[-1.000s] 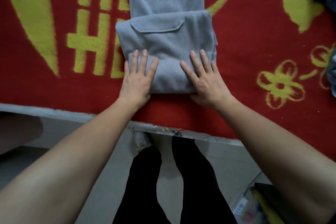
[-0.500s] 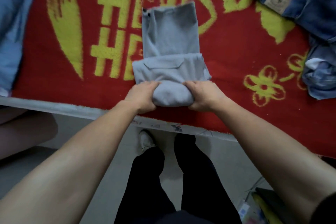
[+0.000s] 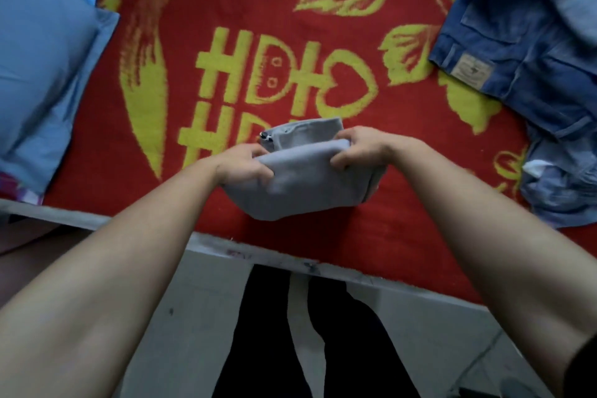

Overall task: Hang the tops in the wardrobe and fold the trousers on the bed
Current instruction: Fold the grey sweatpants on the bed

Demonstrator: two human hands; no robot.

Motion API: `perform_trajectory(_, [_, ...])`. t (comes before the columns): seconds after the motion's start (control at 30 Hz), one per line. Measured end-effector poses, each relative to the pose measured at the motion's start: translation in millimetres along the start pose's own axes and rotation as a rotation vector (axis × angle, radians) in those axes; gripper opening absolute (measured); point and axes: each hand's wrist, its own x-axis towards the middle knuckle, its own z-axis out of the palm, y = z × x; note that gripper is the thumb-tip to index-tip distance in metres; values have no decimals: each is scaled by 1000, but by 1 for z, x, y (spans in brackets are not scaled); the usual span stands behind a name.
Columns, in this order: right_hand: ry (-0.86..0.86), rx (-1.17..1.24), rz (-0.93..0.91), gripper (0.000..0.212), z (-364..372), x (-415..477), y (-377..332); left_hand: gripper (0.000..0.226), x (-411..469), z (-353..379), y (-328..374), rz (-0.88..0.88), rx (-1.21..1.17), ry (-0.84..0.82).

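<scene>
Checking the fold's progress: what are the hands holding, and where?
The folded grey trousers: left hand grips the left end, right hand the right end.

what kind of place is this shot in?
Most likely a bedroom: a bed under a red and yellow blanket, a blue pillow on it, and clothes laid out there, half-folded grey trousers and a heap of jeans.

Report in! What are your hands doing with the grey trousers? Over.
Left hand and right hand each grip the grey trousers. Trousers folded small on the red blanket. Jeans off to the right, clear.
</scene>
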Motion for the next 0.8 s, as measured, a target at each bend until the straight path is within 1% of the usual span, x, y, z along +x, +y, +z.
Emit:
perform_trajectory(0.07, [189, 65, 2, 70, -16, 26, 3, 75, 28, -21, -7, 42, -58, 202])
perform_trajectory(0.1, [309, 78, 14, 72, -20, 38, 6, 81, 42, -31, -11, 59, -59, 288])
perform_trajectory(0.13, [417, 52, 38, 70, -20, 48, 9, 82, 54, -37, -15, 52, -17, 354])
perform_trajectory(0.17, [491, -8, 63, 67, -15, 56, 12, 77, 62, -39, -18, 43, 97, 414])
perform_trajectory(0.2, [542, -102, 62, 66, -7, 61, 15, 70, 67, -35, -23, 33, 269, 476])
perform_trajectory(0.23, [598, -216, 13, 66, 5, 64, 18, 65, 69, -27, -26, 50, 440, 551])
perform_trajectory(0.27, [650, -336, -79, 70, 20, 68, 24, 62, 68, -16, -28, 121, 557, 635])
perform_trajectory(0.3, [663, -426, -163, 78, 36, 70, 30, 61, 68, -1, -31, 238, 617, 688])
perform_trajectory(0.33, [633, -488, -213, 88, 53, 69, 37, 62, 67, 16, -35, 364, 644, 693])
perform_trajectory(0.37, [581, -540, -231, 98, 70, 68, 43, 65, 68, 34, -41, 443, 675, 654])
perform_trajectory(0.4, [524, -583, -230, 106, 86, 65, 48, 70, 68, 50, -47, 461, 706, 591])
perform_trajectory(0.47, [449, -656, -196, 113, 111, 63, 52, 82, 70, 72, -56, 394, 729, 450])
perform_trajectory(0.57, [461, -712, -140, 108, 129, 80, 57, 97, 88, 83, -62, 310, 769, 348])
perform_trajectory(0.63, [468, -714, -108, 111, 128, 98, 58, 105, 102, 82, -61, 278, 807, 345])
perform_trajectory(0.7, [446, -718, -76, 121, 127, 106, 58, 108, 106, 82, -59, 273, 824, 353])
perform_trajectory(0.8, [455, -685, -99, 118, 126, 103, 56, 105, 103, 80, -63, 305, 796, 361])
